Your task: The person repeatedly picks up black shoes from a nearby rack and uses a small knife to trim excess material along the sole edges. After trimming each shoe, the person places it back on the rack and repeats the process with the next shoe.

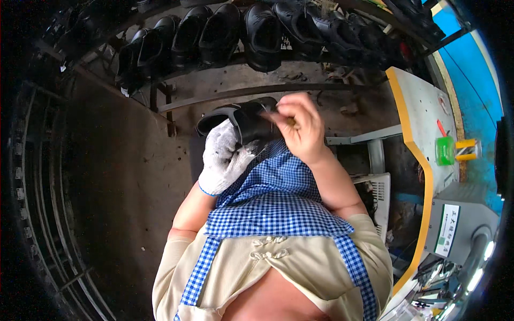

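A black shoe (256, 119) lies on its side above my lap, its opening turned to the left. My left hand (222, 158), in a white knitted glove with dark smudges, is closed round the shoe by its opening and lower side. Over the toe end, my bare right hand (301, 125) has its fingers bent in a pinch. Motion smears its fingertips, and a small yellowish-brown bit of something shows between them; its kind cannot be made out. A blue-and-white checked apron (273, 184) covers my lap below the shoe.
Several black shoes (263, 35) stand in a row on a rack ahead. To the right is a white workbench (423, 107) with a yellow edge, bearing a green container (444, 151) and a grey machine (461, 222). Metal rails (40, 176) run along the left. A white plastic basket (381, 198) sits beneath the bench.
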Tool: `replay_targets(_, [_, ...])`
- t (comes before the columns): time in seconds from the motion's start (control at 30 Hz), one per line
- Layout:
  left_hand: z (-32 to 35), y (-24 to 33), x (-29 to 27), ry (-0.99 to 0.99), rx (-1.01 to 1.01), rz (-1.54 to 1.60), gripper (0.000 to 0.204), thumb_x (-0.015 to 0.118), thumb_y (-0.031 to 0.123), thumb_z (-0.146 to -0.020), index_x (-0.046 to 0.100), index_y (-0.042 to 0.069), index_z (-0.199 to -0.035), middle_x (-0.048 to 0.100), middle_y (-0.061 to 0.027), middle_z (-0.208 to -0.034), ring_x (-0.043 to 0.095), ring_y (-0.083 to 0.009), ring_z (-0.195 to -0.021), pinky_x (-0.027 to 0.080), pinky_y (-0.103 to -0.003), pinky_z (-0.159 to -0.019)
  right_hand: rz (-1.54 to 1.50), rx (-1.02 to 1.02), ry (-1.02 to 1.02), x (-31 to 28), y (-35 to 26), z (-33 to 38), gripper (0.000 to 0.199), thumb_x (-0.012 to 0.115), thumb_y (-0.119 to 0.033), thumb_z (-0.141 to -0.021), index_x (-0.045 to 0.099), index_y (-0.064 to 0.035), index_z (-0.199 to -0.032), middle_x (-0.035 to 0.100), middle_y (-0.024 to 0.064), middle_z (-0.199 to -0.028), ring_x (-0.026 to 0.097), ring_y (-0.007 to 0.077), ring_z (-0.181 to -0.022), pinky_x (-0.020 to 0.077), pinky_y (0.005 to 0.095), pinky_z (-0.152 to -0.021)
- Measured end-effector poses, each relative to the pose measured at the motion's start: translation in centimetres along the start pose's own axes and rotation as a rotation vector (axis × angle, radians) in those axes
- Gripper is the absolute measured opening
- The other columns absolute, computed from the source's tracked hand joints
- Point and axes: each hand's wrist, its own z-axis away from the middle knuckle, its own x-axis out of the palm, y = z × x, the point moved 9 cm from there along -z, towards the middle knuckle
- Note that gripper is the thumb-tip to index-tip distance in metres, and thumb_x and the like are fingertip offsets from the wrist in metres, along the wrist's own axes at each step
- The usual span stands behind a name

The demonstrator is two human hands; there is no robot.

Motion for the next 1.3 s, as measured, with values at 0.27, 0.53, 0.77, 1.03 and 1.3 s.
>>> replay_targets(0.27, [1.8,-0.5,-0.4,0.04,-0.322,0.621,0.028,0.068,0.008,-0.087,0.065,-0.001,-0.114,0.066,-0.0082,-0.111,0.062,-0.0165,-0.101,0.049,-0.03,-0.09,0.059,0.421,-0.029,-0.3,6.7,1.0,0.02,0.071,-0.016,-0.088,0.059,-0.001,-0.094,0.057,0.0076,-0.075,0.054,0.0155,-0.063,0.0435,0.0273,-0.059])
replay_targets(0.53, [0.1,3.0,0.5,-0.111,0.286,-0.417,0.025,0.075,0.01,-0.066,0.068,0.01,-0.09,0.065,-0.0082,-0.099,0.061,-0.0299,-0.086,0.051,-0.039,-0.073,-0.519,0.786,-0.163,0.6,7.1,6.7,0.036,0.063,-0.033,-0.096,0.062,-0.0019,-0.114,0.063,0.0011,-0.081,0.059,0.0073,-0.064,0.0473,0.0225,-0.059])
replay_targets(0.77, [1.3,2.3,4.0,-0.325,0.374,-0.657,0.029,0.067,0.018,-0.067,0.07,0.016,-0.095,0.065,-0.0011,-0.105,0.059,-0.0247,-0.101,0.051,-0.04,-0.085,-1.037,1.194,-0.215,5.4,7.6,12.7,0.056,0.069,-0.038,-0.087,0.054,-0.0068,-0.13,0.066,0.0001,-0.095,0.057,0.0049,-0.063,0.0422,0.0178,-0.045])
replay_targets(1.03, [3.5,-1.0,-2.9,-0.266,-0.018,0.059,0.037,0.074,0.019,-0.076,0.066,0.003,-0.108,0.066,-0.014,-0.107,0.063,-0.0335,-0.099,0.05,-0.043,-0.089,-0.812,0.903,-0.047,3.8,5.4,9.6,0.078,0.077,-0.025,-0.074,0.043,0.002,-0.139,0.058,0.01,-0.123,0.054,0.0183,-0.115,0.0417,0.0331,-0.101])
replay_targets(1.3, [5.2,-8.5,-9.9,0.676,-0.361,0.635,0.058,0.059,0.005,-0.088,0.042,0.005,-0.143,0.055,-0.01,-0.132,0.053,-0.0176,-0.119,0.041,-0.031,-0.104,-1.328,1.188,-0.042,6.5,6.9,15.4,0.077,0.072,-0.037,-0.079,0.044,0.0008,-0.14,0.055,0.0142,-0.136,0.057,0.0248,-0.121,0.0455,0.0366,-0.103])
